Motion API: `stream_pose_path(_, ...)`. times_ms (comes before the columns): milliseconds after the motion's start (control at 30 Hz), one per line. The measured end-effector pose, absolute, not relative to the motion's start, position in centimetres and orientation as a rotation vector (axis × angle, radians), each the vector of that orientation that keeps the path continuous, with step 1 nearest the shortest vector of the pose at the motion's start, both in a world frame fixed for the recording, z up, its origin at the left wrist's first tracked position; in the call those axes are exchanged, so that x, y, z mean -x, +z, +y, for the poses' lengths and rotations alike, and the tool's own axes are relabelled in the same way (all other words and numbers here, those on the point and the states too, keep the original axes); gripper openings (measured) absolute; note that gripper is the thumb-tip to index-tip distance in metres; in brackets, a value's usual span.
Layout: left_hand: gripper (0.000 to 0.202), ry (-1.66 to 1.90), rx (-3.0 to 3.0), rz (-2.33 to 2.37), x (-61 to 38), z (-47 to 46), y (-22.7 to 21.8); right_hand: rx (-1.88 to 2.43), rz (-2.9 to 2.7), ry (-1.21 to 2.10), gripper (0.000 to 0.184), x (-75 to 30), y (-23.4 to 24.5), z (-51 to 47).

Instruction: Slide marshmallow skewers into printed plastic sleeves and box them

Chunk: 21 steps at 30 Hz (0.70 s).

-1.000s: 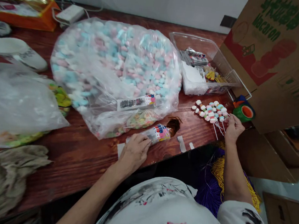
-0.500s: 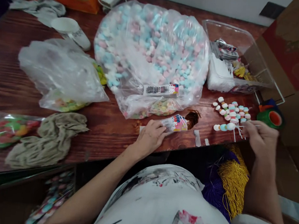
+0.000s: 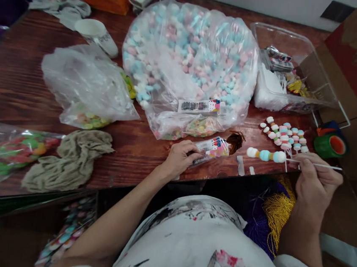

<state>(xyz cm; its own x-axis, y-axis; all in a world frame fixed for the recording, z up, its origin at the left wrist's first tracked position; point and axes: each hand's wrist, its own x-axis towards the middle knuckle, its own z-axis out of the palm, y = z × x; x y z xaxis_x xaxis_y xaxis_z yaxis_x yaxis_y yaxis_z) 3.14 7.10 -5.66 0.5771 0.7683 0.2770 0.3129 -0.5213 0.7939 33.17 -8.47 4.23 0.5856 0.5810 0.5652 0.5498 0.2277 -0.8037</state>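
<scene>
My right hand [image 3: 317,182] is closed on the white stick of a candy skewer [image 3: 266,155], which points left over the table's front edge. White, blue and tan pieces are threaded on it. Just behind lies a pile of similar candy skewers [image 3: 285,136]. My left hand [image 3: 180,158] pinches the near end of a stack of printed plastic bags [image 3: 212,147]; the fingertips partly cover them. A bunch of brown twist ties [image 3: 236,142] touches the stack's far end.
A large clear bag of pastel candies [image 3: 190,54] fills the table's middle. Behind the skewers stands a clear plastic bin [image 3: 318,76], with a green tape roll [image 3: 328,145] nearby. To the left are a cloth [image 3: 73,160], a mug [image 3: 96,35] and bagged candies [image 3: 25,151].
My right hand has drawn the skewer away from the pile, slightly nearer me, and its stick now shows. My left hand stays at the printed bags. The whole view has shifted a little.
</scene>
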Motion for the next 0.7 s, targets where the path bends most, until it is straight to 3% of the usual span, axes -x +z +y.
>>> stream_pose_path(100,0.010,0.803,-2.076,0.823,-3.1,7.2,-5.4,1.263,-1.004,0.165,0.009,-30.1,3.3,-7.6)
stream_pose_path(500,0.017,0.770,-2.335,0.762,-3.1,6.9,-6.3,1.342,-1.397,0.369,0.015,-28.3,2.0,-6.1)
stream_pose_path(700,0.021,0.735,-2.511,0.629,-3.2,6.7,-5.9,1.226,-1.512,0.286,0.022,-28.1,2.1,-5.9)
